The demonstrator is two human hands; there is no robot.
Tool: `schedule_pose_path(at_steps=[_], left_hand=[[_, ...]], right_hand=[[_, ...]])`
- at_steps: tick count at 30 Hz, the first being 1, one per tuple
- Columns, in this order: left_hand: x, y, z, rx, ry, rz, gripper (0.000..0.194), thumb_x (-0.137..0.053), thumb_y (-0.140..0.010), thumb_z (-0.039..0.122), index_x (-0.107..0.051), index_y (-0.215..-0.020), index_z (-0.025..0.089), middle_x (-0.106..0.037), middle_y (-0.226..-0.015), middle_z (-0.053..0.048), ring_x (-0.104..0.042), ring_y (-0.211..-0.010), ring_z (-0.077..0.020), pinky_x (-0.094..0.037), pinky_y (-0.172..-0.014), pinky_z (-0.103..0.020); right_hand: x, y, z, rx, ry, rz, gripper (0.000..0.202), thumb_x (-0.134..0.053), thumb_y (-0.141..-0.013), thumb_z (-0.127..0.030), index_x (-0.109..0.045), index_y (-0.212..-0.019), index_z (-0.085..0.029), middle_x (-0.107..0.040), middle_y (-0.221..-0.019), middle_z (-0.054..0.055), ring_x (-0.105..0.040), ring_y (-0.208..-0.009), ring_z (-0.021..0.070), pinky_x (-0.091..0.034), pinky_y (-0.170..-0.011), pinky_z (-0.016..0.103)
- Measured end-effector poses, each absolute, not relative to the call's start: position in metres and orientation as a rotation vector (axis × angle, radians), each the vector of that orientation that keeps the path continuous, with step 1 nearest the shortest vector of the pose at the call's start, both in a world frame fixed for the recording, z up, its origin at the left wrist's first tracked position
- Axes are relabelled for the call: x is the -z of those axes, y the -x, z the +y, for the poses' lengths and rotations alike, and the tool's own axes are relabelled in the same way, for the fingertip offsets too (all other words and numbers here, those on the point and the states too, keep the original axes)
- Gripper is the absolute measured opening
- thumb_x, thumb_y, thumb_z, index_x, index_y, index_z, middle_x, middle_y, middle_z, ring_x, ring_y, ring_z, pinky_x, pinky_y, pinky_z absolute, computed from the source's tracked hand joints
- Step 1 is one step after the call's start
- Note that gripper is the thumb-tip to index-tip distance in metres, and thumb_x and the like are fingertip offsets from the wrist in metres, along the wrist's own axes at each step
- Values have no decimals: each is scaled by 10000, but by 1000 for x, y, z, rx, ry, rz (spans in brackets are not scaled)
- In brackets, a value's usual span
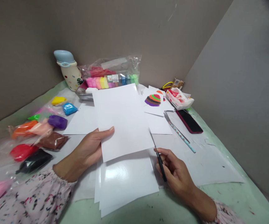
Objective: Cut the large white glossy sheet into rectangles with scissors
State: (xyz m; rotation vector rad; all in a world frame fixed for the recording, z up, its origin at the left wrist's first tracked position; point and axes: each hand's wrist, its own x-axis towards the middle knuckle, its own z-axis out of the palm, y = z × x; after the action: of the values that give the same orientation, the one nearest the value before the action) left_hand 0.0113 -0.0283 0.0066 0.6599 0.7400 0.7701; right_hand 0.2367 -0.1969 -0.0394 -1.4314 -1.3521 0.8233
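Nearest, below the held sheet of white paper (122, 121), a loose stack of glossy white sheets (129, 186) is spread over the green table cover (160, 211). The held sheet itself is raised above this stack, its left edge pinched by the left hand (88, 147), with the thumb laid on the front. To the right of the held sheet, black-handled scissors (161, 168) are gripped by the right hand (175, 171), their narrow metal end aligned with its right edge; whether the paper is touched there cannot be told. Left of the held sheet, packets of coloured clay (52, 141) are scattered. To its right, a fork (173, 126) is laid beside a smartphone (189, 122). Beyond its right edge, a striped, coloured drawing (153, 101) and a tissue packet (178, 99) are seen. Behind it, a metal tray (85, 96) is partly hidden, backed by a clear bag of clay (112, 74), with a blue-lidded bottle (69, 71) stood to the left.
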Motion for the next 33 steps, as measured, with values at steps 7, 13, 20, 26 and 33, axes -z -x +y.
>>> schedule_pose_path(at_steps=[7, 13, 20, 26, 33], left_hand=[[-8, -12, -29, -766, -669, 733, 414, -706, -816, 59, -679, -1217, 157, -756, -1154, -138, -686, -1136, -333, -596, -952, -423], [-8, -12, -29, -775, -670, 741, 399, -715, -808, 64, -685, -1201, 132, -754, -1149, -155, -693, -1122, -331, -593, -955, -414], [-8, -12, -30, -769, -687, 742, 382, -717, -816, 77, -688, -1194, 125, -756, -1143, -156, -701, -1107, -329, -597, -948, -412], [-7, -12, -32, -742, -720, 741, 365, -731, -819, 99, -701, -1180, 138, -769, -1109, -143, -710, -1089, -319, -606, -932, -398], [-5, -14, -33, -739, -699, 731, 388, -733, -806, 79, -698, -1188, 138, -762, -1128, -154, -717, -1074, -316, -610, -924, -394]], right_hand=[[42, -236, -197, -798, 1464, -1347, 309, -524, -949, -214, -550, -1257, -214, -471, -728, -34, -431, -607, 128, -379, -555, 256], [43, -237, -197, -846, 1444, -1334, 306, -507, -971, -245, -538, -1273, -211, -454, -724, -38, -421, -600, 128, -363, -548, 258], [41, -235, -196, -850, 1460, -1306, 312, -527, -956, -249, -540, -1264, -207, -469, -723, -37, -441, -611, 131, -389, -560, 254], [42, -236, -195, -857, 1429, -1305, 309, -523, -950, -222, -519, -1259, -221, -515, -752, -26, -486, -636, 135, -431, -594, 257], [45, -237, -194, -843, 1412, -1303, 313, -502, -953, -197, -512, -1264, -227, -507, -745, -28, -487, -624, 137, -414, -569, 259]])
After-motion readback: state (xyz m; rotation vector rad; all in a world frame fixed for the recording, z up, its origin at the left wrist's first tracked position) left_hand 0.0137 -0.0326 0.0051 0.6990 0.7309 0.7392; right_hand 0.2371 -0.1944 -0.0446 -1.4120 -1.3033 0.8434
